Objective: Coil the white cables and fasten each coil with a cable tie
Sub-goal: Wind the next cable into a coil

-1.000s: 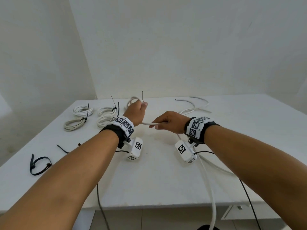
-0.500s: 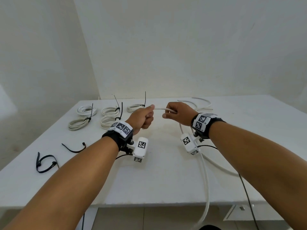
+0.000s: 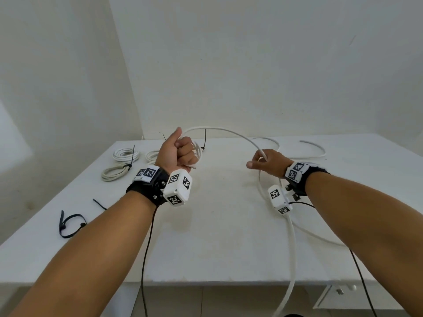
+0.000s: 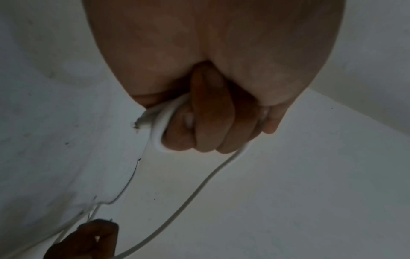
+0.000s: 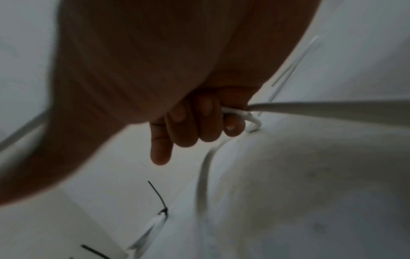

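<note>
My left hand [image 3: 180, 152] is raised in a fist above the white table [image 3: 217, 236], gripping a small loop and the cut end of a white cable [image 3: 231, 132]. The cable end [image 4: 144, 121] sticks out below the curled fingers [image 4: 199, 126]. From the fist the cable arcs right to my right hand [image 3: 263, 162], whose curled fingers [image 5: 199, 121] hold it loosely with the index finger out. Below that hand the cable [image 3: 291, 248] drops over the table's front edge. In the right wrist view the cable [image 5: 332, 108] runs off to the right.
Tied white coils [image 3: 124, 154] with black ties lie at the far left, one [image 3: 115, 172] nearer. Loose black cable ties [image 3: 71, 223] lie at the left edge. More loose white cable [image 3: 313, 147] curves at the far right. Black wrist-camera leads [image 3: 146, 252] hang off the front.
Both hands have moved apart: the left rose and turned thumb-up with a loop in its fist, the right slid rightward along the cable, which now arcs between them.
</note>
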`<action>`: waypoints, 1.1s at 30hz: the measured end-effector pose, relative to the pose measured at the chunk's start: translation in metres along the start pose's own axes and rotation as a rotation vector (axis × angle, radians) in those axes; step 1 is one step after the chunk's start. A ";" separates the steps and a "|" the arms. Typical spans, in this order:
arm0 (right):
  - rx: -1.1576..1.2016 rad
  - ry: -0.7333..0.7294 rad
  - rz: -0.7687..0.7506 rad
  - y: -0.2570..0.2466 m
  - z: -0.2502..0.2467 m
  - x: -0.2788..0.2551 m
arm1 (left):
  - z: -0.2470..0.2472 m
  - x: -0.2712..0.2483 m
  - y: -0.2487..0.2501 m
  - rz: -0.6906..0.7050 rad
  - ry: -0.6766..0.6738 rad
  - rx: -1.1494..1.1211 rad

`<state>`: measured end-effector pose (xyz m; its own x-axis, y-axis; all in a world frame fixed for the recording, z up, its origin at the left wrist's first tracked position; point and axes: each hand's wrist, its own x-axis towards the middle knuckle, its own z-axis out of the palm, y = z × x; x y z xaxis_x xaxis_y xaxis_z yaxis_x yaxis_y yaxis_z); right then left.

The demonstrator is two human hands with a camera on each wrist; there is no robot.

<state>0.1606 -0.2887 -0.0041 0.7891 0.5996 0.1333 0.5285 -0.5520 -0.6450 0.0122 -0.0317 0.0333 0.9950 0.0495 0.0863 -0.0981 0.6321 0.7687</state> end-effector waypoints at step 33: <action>-0.188 -0.163 -0.286 -0.084 0.034 -0.021 | 0.005 0.026 -0.011 0.364 0.428 0.431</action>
<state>0.0890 -0.2352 0.0221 0.5487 0.8212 0.1567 0.7808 -0.4364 -0.4472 0.0392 -0.0409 0.0301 0.8080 0.5552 0.1971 -0.3359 0.1592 0.9284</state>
